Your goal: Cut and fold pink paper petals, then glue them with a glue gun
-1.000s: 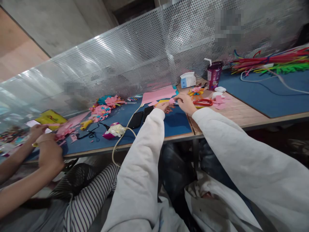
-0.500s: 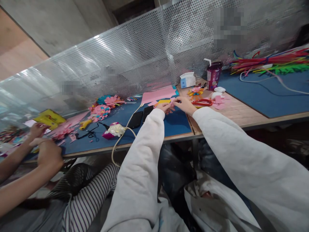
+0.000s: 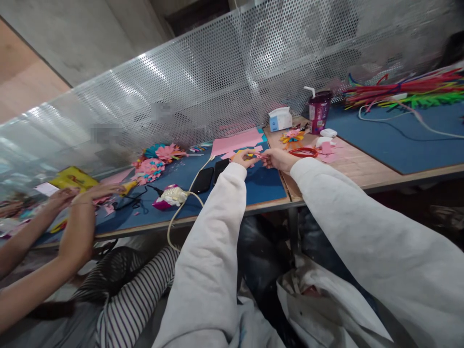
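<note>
My left hand and my right hand meet over the blue mat, both pinching a small pink paper piece between their fingertips. White sleeves cover both my arms. Larger pink paper sheets lie just behind my hands. Red-handled scissors lie on the wooden table right of my right hand. Two black phones lie left of my left hand.
A person at the left reaches both hands over pink paper scraps. Paper flowers, a tissue box, a purple cup and coloured sticks sit along the perforated metal screen. A white cable hangs over the table edge.
My hands have come slightly nearer and lower, still pinching the pink piece. The neighbouring person's hands have stretched forward and flattened over the pink scraps.
</note>
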Action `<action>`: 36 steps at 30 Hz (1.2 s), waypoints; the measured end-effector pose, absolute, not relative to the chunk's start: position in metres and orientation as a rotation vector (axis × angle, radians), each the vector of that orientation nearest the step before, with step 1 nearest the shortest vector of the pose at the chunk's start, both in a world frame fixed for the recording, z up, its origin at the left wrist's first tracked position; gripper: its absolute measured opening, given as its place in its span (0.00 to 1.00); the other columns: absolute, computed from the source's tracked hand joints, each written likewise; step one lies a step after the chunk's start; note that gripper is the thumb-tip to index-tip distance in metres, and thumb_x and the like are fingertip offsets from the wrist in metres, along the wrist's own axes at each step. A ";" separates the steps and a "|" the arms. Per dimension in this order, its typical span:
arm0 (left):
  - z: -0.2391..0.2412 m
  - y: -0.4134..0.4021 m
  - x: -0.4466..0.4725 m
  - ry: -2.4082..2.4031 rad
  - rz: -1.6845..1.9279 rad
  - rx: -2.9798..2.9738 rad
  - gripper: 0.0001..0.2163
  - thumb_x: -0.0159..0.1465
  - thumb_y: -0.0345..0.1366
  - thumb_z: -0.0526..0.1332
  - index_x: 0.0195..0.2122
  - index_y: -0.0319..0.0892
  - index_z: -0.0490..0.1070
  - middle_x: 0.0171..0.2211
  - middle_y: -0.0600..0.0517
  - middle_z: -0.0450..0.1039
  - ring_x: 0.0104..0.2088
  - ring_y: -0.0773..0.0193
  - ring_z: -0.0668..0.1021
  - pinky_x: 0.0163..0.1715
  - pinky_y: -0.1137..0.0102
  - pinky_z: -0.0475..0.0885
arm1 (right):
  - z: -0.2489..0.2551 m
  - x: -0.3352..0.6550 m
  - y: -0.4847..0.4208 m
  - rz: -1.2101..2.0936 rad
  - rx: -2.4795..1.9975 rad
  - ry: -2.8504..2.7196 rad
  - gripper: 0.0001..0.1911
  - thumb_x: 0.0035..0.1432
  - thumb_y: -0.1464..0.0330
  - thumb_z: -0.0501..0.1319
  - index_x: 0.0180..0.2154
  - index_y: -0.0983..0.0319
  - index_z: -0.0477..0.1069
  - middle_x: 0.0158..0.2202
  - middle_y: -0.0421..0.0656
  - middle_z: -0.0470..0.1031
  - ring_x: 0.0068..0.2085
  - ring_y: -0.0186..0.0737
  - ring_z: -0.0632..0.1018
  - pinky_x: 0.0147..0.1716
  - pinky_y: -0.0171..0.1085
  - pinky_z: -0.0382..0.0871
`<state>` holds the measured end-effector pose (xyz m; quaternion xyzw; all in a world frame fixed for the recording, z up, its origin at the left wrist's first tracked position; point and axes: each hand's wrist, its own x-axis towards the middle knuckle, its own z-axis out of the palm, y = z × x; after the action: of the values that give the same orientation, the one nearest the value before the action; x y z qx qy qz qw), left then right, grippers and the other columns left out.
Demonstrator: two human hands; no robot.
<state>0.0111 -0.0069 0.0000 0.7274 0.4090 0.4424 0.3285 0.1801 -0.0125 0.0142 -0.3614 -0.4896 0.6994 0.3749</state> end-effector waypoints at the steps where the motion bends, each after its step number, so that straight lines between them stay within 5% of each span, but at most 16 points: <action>1: 0.000 -0.007 0.011 1.080 1.171 1.894 0.19 0.46 0.45 0.69 0.36 0.40 0.73 0.39 0.47 0.77 0.29 0.67 0.77 0.25 0.74 0.70 | 0.014 0.180 -0.013 1.799 -0.930 -1.277 0.17 0.59 0.75 0.50 0.18 0.65 0.62 0.16 0.38 0.62 0.18 0.30 0.67 0.19 0.30 0.58; 9: 0.000 -0.006 0.012 1.095 1.221 1.766 0.18 0.46 0.45 0.70 0.30 0.38 0.70 0.36 0.45 0.78 0.33 0.62 0.80 0.28 0.70 0.74 | 0.010 0.175 -0.013 1.612 -1.006 -1.425 0.15 0.60 0.74 0.52 0.21 0.64 0.64 0.17 0.39 0.65 0.19 0.31 0.68 0.18 0.30 0.59; 19: 0.000 -0.009 0.015 1.069 1.346 1.553 0.19 0.46 0.46 0.70 0.28 0.40 0.64 0.30 0.48 0.77 0.28 0.64 0.80 0.24 0.70 0.74 | -0.010 0.176 0.006 0.189 -0.816 -1.844 0.01 0.54 0.71 0.56 0.31 0.62 0.66 0.33 0.45 0.71 0.32 0.39 0.71 0.35 0.38 0.65; 26: 0.004 -0.009 0.016 1.160 1.293 1.520 0.19 0.48 0.45 0.70 0.30 0.40 0.64 0.24 0.51 0.76 0.28 0.63 0.80 0.28 0.69 0.75 | -0.012 0.176 0.002 0.112 -0.771 -1.942 0.04 0.56 0.68 0.57 0.34 0.62 0.66 0.37 0.49 0.69 0.34 0.41 0.72 0.34 0.38 0.66; 36: 0.004 -0.008 0.014 1.144 1.238 1.570 0.20 0.47 0.45 0.70 0.35 0.38 0.72 0.35 0.44 0.78 0.36 0.59 0.81 0.29 0.71 0.75 | -0.009 0.176 0.004 0.254 -0.797 -1.901 0.04 0.54 0.72 0.55 0.29 0.61 0.66 0.33 0.46 0.69 0.35 0.40 0.70 0.38 0.38 0.64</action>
<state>0.0138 -0.0076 0.0039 0.6227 0.4537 0.4909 0.4067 0.1765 0.0039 -0.0094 -0.3306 -0.7886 0.1055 0.5076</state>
